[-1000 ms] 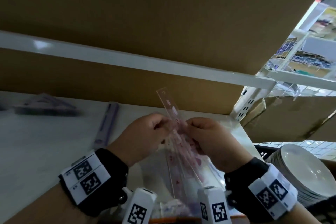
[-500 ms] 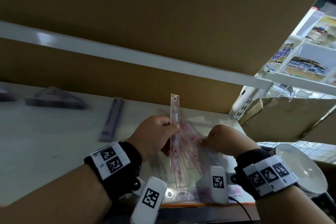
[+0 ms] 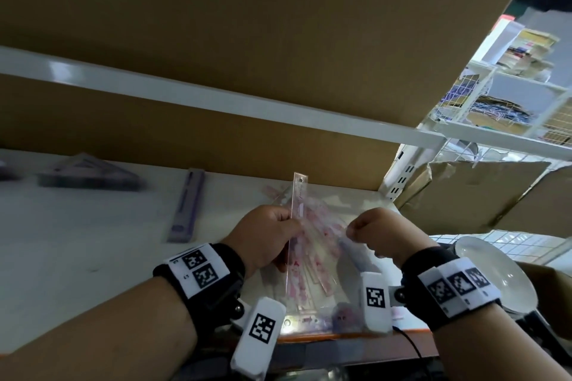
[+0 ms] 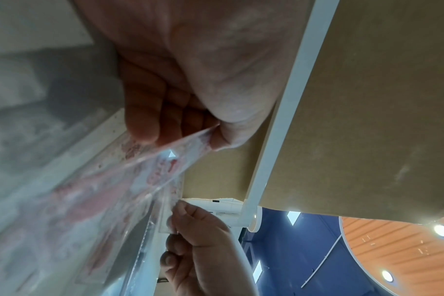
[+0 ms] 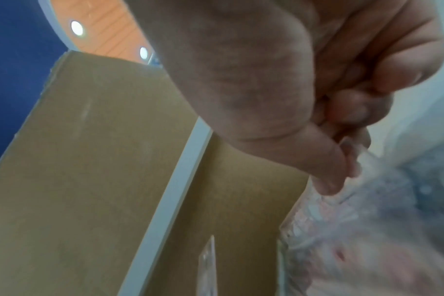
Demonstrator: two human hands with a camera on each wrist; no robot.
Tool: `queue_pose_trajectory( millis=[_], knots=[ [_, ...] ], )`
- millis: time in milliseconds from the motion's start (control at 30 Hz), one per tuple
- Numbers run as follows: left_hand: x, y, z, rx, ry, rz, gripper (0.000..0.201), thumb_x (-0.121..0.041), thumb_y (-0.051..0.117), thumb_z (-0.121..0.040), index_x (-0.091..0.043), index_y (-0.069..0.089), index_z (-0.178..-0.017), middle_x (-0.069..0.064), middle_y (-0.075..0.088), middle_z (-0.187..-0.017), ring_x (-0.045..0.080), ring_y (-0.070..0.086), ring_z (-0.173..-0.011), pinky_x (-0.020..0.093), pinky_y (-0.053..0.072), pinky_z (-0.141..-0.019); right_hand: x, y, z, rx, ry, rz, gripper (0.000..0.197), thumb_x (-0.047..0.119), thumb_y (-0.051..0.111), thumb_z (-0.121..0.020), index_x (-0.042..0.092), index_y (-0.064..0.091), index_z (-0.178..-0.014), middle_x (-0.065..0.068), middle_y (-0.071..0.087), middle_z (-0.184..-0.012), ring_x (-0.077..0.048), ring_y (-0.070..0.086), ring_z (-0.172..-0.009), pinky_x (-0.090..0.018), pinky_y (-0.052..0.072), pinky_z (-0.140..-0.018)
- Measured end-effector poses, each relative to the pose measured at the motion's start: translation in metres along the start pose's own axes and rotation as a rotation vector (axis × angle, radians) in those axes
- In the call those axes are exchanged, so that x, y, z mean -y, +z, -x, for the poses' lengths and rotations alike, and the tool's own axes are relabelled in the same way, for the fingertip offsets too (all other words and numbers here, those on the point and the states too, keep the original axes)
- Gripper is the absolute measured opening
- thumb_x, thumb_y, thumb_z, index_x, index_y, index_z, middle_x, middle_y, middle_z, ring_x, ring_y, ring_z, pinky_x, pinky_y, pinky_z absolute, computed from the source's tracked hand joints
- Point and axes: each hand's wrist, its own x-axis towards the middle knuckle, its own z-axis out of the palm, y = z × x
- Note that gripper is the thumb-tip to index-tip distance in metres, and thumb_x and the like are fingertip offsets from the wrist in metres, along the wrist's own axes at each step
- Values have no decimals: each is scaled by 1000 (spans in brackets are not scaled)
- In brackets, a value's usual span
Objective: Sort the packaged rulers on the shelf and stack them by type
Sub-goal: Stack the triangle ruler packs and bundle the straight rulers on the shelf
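A clear straight ruler (image 3: 298,195) with pink print stands nearly upright over the white shelf (image 3: 77,250); my left hand (image 3: 268,236) pinches it between thumb and fingers (image 4: 142,128). Under it lies a clear plastic bag (image 3: 322,260) of more pink-printed rulers. My right hand (image 3: 376,233) pinches the bag's edge, thumb (image 5: 330,176) on the plastic (image 5: 368,220). In the left wrist view the ruler (image 4: 165,166) runs down from my fingers toward the right hand (image 4: 198,244). A purple straight ruler (image 3: 187,206) and a purple triangle pile (image 3: 88,175) lie to the left.
A white shelf rail (image 3: 216,102) and brown cardboard (image 3: 247,25) hang close above my hands. A stack of white plates (image 3: 492,275) sits low on the right, with cardboard boxes (image 3: 473,195) and wire baskets (image 3: 526,108) beyond. The shelf's orange front edge (image 3: 340,335) is just under my wrists.
The ruler swung from tilted to nearly upright in my left hand. My right hand let go of it, moved right and took the bag's edge.
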Motion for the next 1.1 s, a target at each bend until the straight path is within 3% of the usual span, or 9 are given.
queue_pose_trajectory(
  millis=[100,200,300,400,633,767,867,1000,1100],
  knots=[
    [2,-1,-1,-2,-9,7,31,-26,59,-94,-8,65,-70,20,67,-64,27,62,-50,34,53,-50,-13,-7,5,-65,75,-259,12,18,70,-85,14,73,-74,6,60,-56,-16,47,-54,-22,39,-47],
    [4,-1,-4,3,-13,25,32,-28,60,-94,-7,66,-70,25,67,-68,31,61,-52,33,51,-50,-24,-7,17,-99,90,-576,11,10,68,-89,10,71,-79,4,55,-58,-14,42,-50,-23,38,-45],
    [6,0,-6,-5,-15,56,35,-29,60,-95,-8,67,-68,21,64,-61,31,60,-50,34,53,-51,-28,0,34,-1,13,-918,13,5,65,-90,10,70,-79,-4,57,-65,-12,46,-48,-24,39,-41],
    [7,-1,-8,-17,-12,99,38,-29,59,-97,-4,66,-69,18,59,-57,29,58,-47,34,53,-53,-27,8,47,66,-56,-1040,19,6,63,-91,14,72,-77,-12,64,-73,-17,54,-53,-25,42,-42],
    [5,-1,-8,-56,-26,244,34,-26,55,-100,-4,69,-77,19,54,-59,29,58,-49,34,54,-53,-16,24,60,-19,-159,-902,9,3,62,-84,5,60,-77,-21,72,-81,-30,66,-57,-31,48,-44],
    [5,0,-8,-58,-50,275,33,-26,54,-100,1,68,-89,22,60,-68,29,64,-55,35,57,-58,-4,32,64,-63,-286,-715,8,19,67,-74,21,63,-67,-15,71,-72,-33,64,-56,-32,46,-45],
    [4,0,-8,-51,-44,310,34,-26,53,-100,2,69,-90,19,66,-67,27,66,-57,36,58,-60,0,37,66,-94,-363,-536,10,32,72,-75,27,63,-75,-6,70,-65,-15,60,-51,-31,46,-47],
    [2,-3,-6,-39,10,299,34,-27,53,-100,-4,73,-86,18,71,-74,26,68,-63,37,58,-64,6,47,71,-112,-454,-315,26,43,80,-68,36,61,-85,8,66,-73,-7,57,-57,-23,47,-53],
    [2,-3,-4,-30,57,239,33,-24,47,-100,-8,72,-85,17,62,-62,27,59,-52,33,53,-55,9,54,73,-200,-527,-135,30,41,82,-70,42,54,-81,17,59,-77,-2,58,-68,-13,43,-55]
  ],
)
